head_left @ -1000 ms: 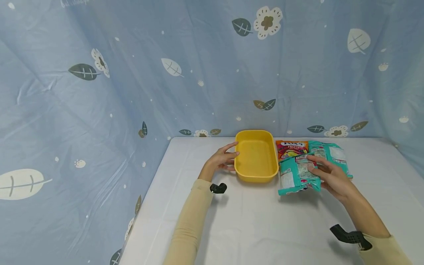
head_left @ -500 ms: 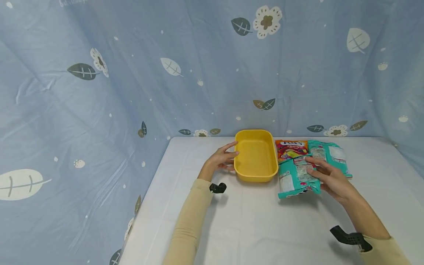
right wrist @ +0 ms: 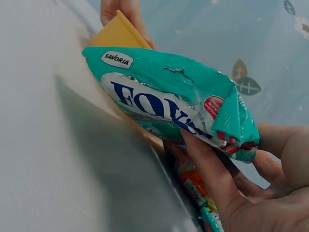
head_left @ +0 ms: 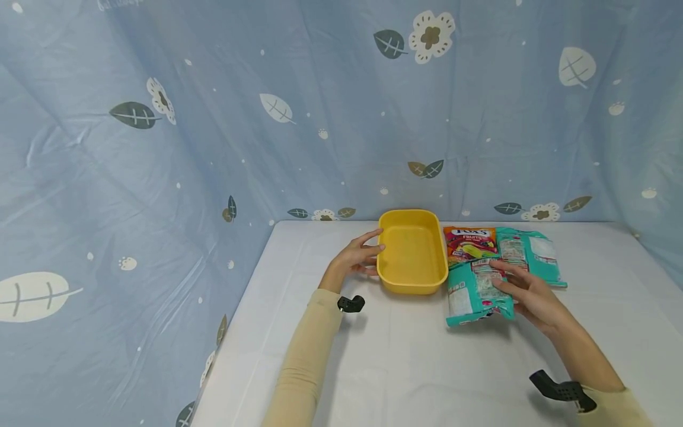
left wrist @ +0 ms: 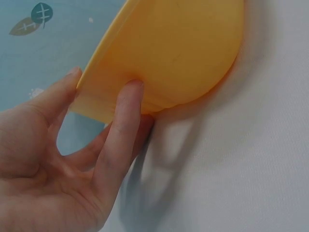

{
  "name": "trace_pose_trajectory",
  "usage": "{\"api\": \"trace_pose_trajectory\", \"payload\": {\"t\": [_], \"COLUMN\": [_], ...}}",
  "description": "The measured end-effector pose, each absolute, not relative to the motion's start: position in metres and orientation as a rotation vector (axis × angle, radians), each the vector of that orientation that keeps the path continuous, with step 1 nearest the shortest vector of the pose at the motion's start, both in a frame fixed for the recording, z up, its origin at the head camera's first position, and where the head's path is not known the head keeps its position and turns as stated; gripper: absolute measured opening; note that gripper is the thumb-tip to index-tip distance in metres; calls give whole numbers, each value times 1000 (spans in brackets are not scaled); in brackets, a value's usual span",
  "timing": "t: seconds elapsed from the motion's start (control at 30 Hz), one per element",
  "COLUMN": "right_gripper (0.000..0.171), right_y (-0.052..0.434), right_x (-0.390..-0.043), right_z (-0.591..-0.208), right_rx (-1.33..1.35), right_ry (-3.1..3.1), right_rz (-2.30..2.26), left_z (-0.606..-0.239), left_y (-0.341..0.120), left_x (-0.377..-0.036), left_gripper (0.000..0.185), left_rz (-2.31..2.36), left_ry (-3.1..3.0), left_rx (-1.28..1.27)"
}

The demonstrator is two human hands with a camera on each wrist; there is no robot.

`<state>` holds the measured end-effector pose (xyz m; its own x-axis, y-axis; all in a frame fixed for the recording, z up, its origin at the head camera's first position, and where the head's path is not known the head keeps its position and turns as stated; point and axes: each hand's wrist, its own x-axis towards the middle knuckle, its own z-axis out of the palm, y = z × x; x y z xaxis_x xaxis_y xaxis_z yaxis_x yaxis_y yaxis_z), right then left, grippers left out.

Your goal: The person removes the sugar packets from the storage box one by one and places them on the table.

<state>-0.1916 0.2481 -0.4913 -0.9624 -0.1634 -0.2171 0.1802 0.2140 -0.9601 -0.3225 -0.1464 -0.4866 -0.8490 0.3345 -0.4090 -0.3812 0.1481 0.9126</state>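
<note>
A yellow plastic tub (head_left: 413,251) stands on the white table (head_left: 405,367). My left hand (head_left: 356,256) holds its left rim, thumb over the edge and fingers against the outer wall (left wrist: 164,63). My right hand (head_left: 525,287) grips a teal candy bag (head_left: 476,287), lifted and tilted just right of the tub; the right wrist view shows the bag (right wrist: 169,101) pinched between thumb and fingers. An orange fruit-candy bag (head_left: 468,242) and a second teal bag (head_left: 528,252) lie flat behind it.
A blue cloth with leaf and flower prints (head_left: 267,118) hangs behind and to the left of the table. The table's left edge runs down near my left sleeve (head_left: 304,367). Black wrist mounts (head_left: 560,391) sit on both forearms.
The right hand with the teal bag has shifted slightly left and down, toward the tub's right side. The left hand stays on the tub's rim.
</note>
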Motion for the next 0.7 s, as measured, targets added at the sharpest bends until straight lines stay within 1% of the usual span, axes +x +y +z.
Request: {"api": "trace_pose_trajectory", "payload": {"t": [0.4, 0.7], "right_gripper": [54, 57], "right_y": [252, 255], "right_x": [-190, -188], "right_z": [-501, -504], "right_rx": [4, 33], "right_ry": [2099, 2096], "right_rz": [-1930, -1922], "left_z": [-487, -488], "left_y": [-146, -146], "left_x": [-322, -324], "left_gripper": [57, 59], "left_rz": [1754, 1746], "left_ry": [1906, 1914], "left_rx": [-71, -69]}}
